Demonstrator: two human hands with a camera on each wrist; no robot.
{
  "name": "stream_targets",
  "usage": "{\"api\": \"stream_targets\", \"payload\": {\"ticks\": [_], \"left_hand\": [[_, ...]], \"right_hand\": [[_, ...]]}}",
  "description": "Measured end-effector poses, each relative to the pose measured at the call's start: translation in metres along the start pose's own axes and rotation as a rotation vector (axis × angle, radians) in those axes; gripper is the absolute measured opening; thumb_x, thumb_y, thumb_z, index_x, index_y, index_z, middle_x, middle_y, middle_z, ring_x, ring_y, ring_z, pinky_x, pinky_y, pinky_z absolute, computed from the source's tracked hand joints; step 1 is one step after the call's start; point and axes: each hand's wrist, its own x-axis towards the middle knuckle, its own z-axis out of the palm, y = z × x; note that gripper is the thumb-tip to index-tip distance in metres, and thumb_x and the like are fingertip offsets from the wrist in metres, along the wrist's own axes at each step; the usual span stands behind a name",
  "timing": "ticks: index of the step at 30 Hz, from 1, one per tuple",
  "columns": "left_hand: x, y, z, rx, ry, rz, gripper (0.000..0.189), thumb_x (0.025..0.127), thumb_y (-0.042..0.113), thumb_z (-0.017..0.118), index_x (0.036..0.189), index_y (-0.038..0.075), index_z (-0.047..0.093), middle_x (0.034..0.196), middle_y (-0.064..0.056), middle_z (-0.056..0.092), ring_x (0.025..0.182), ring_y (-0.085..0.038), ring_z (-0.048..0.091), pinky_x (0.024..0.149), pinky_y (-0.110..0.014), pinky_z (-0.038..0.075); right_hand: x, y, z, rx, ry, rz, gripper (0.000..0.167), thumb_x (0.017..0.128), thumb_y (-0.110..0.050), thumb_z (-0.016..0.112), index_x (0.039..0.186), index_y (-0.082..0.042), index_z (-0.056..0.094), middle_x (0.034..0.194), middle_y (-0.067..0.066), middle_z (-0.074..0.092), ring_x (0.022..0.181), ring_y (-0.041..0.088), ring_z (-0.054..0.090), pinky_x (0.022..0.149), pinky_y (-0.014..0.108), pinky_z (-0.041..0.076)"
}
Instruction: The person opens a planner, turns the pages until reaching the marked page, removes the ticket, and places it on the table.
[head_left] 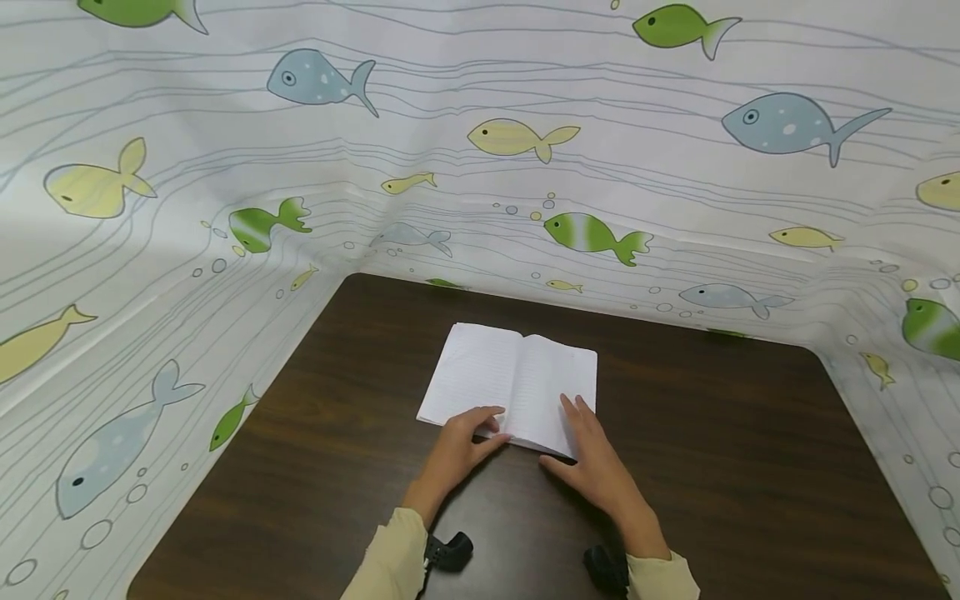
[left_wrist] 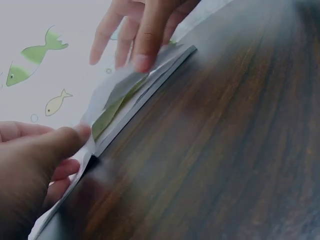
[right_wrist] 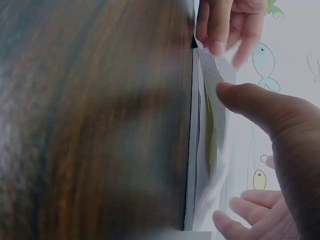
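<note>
The notebook (head_left: 480, 367) lies open on the surface (head_left: 750, 450); the left grip (head_left: 453, 450) pinches its near edge by the fold, the right grip (head_left: 596, 467) spreads loosely over the right page, holding nothing. A light pinch should spare the paper, though those spread fingers could block a lifted leaf. Something yellow-green (left_wrist: 112, 117), too blurred to name, shows between pages; fish-print sheeting (head_left: 450, 83) stands behind

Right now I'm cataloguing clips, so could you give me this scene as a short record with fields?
Main object: notebook, open, with ruled pages
Surface: dark brown table, under the notebook
Left hand: at the near edge, beside the middle fold, fingers bent; whether it pinches a page is unclear
Right hand: fingers spread over the right-hand page; firm contact unclear
Clothing: cream sleeves
Backdrop: white cloth printed with green, blue and yellow fish
</note>
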Motion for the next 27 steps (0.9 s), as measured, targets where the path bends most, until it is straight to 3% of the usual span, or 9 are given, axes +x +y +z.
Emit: {"api": "stream_targets", "payload": {"ticks": [3, 6, 9, 14, 17, 20, 23, 27], "left_hand": [[-0.001, 0.002, 0.001, 0.022, 0.023, 0.027, 0.053, 0.085, 0.001, 0.083, 0.133, -0.002, 0.062, 0.113, -0.015, 0.067, 0.097, -0.024, 0.071, 0.085, -0.038, 0.06], [-0.002, 0.005, 0.003, -0.025, 0.054, -0.015, 0.062, 0.087, -0.003, 0.075, 0.144, -0.003, 0.051, 0.131, -0.021, 0.057, 0.109, -0.029, 0.068, 0.086, -0.037, 0.061], [-0.001, 0.006, 0.005, -0.037, 0.14, -0.062, 0.069, 0.085, -0.007, 0.072, 0.148, -0.005, 0.043, 0.14, -0.024, 0.05, 0.118, -0.032, 0.063, 0.087, -0.037, 0.061], [0.002, 0.004, 0.006, 0.214, 0.335, -0.127, 0.097, 0.069, -0.017, 0.081, 0.154, -0.005, 0.035, 0.148, -0.028, 0.041, 0.134, -0.042, 0.048, 0.102, -0.052, 0.051], [0.003, 0.004, 0.005, 0.348, 0.374, -0.161, 0.103, 0.066, -0.017, 0.085, 0.155, -0.005, 0.035, 0.155, -0.029, 0.034, 0.143, -0.045, 0.037, 0.11, -0.058, 0.042], [0.002, 0.005, 0.004, 0.457, 0.333, -0.108, 0.085, 0.07, -0.016, 0.081, 0.147, -0.003, 0.048, 0.158, -0.027, 0.037, 0.148, -0.043, 0.035, 0.116, -0.061, 0.035], [0.001, 0.008, 0.005, 0.534, 0.282, 0.015, 0.063, 0.071, -0.017, 0.074, 0.131, 0.002, 0.067, 0.153, -0.021, 0.05, 0.146, -0.037, 0.044, 0.118, -0.063, 0.031], [-0.001, 0.013, 0.01, 0.51, 0.26, 0.187, 0.048, 0.073, -0.017, 0.071, 0.114, 0.007, 0.077, 0.14, -0.013, 0.065, 0.138, -0.029, 0.055, 0.118, -0.057, 0.034]], "right_hand": [[0.001, 0.0, 0.0, 0.001, 0.027, -0.007, 0.101, 0.086, -0.031, 0.087, 0.162, -0.003, 0.027, 0.163, 0.034, 0.023, 0.148, 0.053, 0.03, 0.112, 0.069, 0.035], [0.001, 0.001, 0.001, 0.013, 0.042, -0.007, 0.108, 0.084, -0.033, 0.088, 0.163, -0.001, 0.022, 0.164, 0.035, 0.02, 0.149, 0.053, 0.027, 0.112, 0.069, 0.034], [0.001, 0.002, 0.003, 0.021, 0.022, 0.006, 0.115, 0.082, -0.034, 0.089, 0.163, 0.002, 0.017, 0.164, 0.035, 0.017, 0.151, 0.052, 0.022, 0.114, 0.068, 0.032], [0.0, 0.004, 0.005, 0.027, -0.043, 0.039, 0.115, 0.083, -0.03, 0.089, 0.162, 0.006, 0.015, 0.165, 0.035, 0.014, 0.153, 0.051, 0.016, 0.116, 0.067, 0.029], [0.0, 0.005, 0.005, 0.021, -0.062, 0.052, 0.111, 0.083, -0.03, 0.089, 0.162, 0.006, 0.019, 0.165, 0.035, 0.015, 0.153, 0.051, 0.017, 0.116, 0.067, 0.029], [0.001, 0.006, 0.005, -0.003, -0.077, 0.061, 0.107, 0.084, -0.031, 0.088, 0.161, 0.007, 0.024, 0.164, 0.036, 0.019, 0.152, 0.051, 0.021, 0.116, 0.066, 0.031], [0.001, 0.006, 0.004, -0.047, -0.095, 0.049, 0.1, 0.085, -0.033, 0.086, 0.158, 0.007, 0.031, 0.162, 0.036, 0.026, 0.151, 0.051, 0.025, 0.115, 0.065, 0.033], [0.002, 0.006, 0.002, -0.099, -0.102, -0.005, 0.088, 0.086, -0.032, 0.085, 0.153, 0.007, 0.043, 0.156, 0.037, 0.037, 0.147, 0.052, 0.033, 0.114, 0.064, 0.036]]}}
